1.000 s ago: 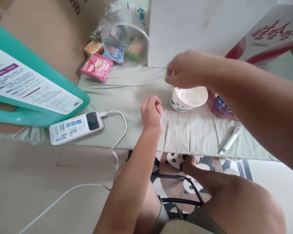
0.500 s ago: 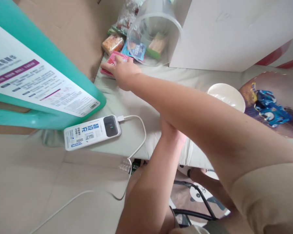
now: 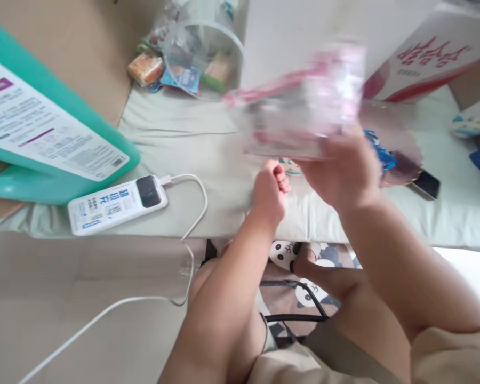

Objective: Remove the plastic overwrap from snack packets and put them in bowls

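Note:
My right hand (image 3: 342, 170) is closed on a pink and clear plastic packet (image 3: 292, 112), lifted above the cloth-covered surface and smeared by motion. My left hand (image 3: 271, 189) rests on the cloth (image 3: 164, 149) as a loose fist, with nothing visible in it. Just past the fist, a patterned bowl (image 3: 291, 167) is mostly hidden behind the packet and my right hand. A clear plastic tub (image 3: 240, 48) lies on its side at the back. Around its mouth are an orange snack pack (image 3: 146, 68), a blue packet (image 3: 182, 79) and a green-and-tan pack (image 3: 216, 73).
A big green jug (image 3: 116, 136) stands at the left beside a white power bank (image 3: 118, 204) with a plugged-in cable (image 3: 204, 200). To the right are a scalloped tray (image 3: 400, 144) with a blue item, a dark phone-like object (image 3: 426, 184) and a red-and-white box (image 3: 424, 64).
My right hand has picked up the pink packet beside the tub and carried it right, towards me. My left fist now shows uncovered. The view has shifted to the right.

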{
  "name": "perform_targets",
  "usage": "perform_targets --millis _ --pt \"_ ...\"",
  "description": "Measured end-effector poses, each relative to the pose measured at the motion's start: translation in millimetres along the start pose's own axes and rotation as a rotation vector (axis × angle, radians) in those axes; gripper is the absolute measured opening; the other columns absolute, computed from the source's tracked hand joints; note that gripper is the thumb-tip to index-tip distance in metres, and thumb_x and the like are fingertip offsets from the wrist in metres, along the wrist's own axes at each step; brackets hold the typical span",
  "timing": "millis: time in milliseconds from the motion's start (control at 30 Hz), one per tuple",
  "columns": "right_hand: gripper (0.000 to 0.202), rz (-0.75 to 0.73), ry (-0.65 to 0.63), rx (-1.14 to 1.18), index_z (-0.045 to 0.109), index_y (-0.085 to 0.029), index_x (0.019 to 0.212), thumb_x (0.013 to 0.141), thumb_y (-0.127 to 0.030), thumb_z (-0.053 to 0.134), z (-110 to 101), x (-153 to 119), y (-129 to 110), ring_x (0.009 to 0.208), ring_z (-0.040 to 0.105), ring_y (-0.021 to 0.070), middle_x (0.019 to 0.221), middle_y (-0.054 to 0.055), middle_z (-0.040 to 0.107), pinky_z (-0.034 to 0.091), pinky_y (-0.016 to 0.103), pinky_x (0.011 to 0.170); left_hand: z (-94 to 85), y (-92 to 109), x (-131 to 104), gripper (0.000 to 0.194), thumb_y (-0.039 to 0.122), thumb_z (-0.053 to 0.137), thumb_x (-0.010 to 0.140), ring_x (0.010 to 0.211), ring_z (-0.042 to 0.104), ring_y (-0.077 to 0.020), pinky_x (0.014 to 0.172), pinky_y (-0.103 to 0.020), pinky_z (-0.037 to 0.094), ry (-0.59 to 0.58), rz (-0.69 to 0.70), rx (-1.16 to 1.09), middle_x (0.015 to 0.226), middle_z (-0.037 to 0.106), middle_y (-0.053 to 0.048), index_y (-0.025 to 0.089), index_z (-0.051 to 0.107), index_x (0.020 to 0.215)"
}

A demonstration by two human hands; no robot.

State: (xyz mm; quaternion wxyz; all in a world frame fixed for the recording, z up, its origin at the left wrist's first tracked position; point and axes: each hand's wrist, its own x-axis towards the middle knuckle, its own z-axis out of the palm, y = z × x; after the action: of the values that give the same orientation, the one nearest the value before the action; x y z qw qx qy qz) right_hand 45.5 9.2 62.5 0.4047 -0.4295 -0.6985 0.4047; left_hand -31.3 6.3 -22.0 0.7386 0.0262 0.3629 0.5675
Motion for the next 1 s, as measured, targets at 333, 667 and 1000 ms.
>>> perform_targets --millis 333,667,1000 --pt "0.044 0.39 0.392 0.591 0.067 -0.028 0.11 0.076 -0.053 0.06 -113.8 -149.0 96.0 0.096 0.075 0.0302 0.096 0.006 0.076 0.063 0.05 0.085 12.9 -33.3 -25.9 0.058 0.054 0.09 0.065 0.093 0.067 -0.0162 0.075 -0.028 0.058 -0.6 -0.03 0.439 0.111 0.067 -0.003 0.025 0.067 0.109" --pt "0.04 0.36 0.228 -0.01 0.069 -0.022 0.105 0.099 -0.054 0.044 -145.7 -164.6 105.1 0.086 0.068 0.0221 0.094 0.006 0.072 0.055 0.039 0.081 5.7 -61.9 -24.6 0.057 0.031 0.092 0.057 0.076 0.06 -0.0121 0.067 -0.024 0.052 -0.368 0.21 0.772 0.091 0.063 0.002 0.025 0.057 0.103" --pt "0.051 0.604 0.141 -0.856 0.059 -0.022 0.14 0.091 -0.038 0.054 -163.3 -164.7 111.5 0.084 0.067 0.0299 0.1 0.012 0.074 0.043 0.036 0.066 -9.5 -56.9 -28.7 0.039 0.031 0.081 0.068 0.062 0.041 -0.0083 0.058 -0.023 0.035 -0.129 0.396 1.363 0.077 0.05 0.005 0.022 0.047 0.086"
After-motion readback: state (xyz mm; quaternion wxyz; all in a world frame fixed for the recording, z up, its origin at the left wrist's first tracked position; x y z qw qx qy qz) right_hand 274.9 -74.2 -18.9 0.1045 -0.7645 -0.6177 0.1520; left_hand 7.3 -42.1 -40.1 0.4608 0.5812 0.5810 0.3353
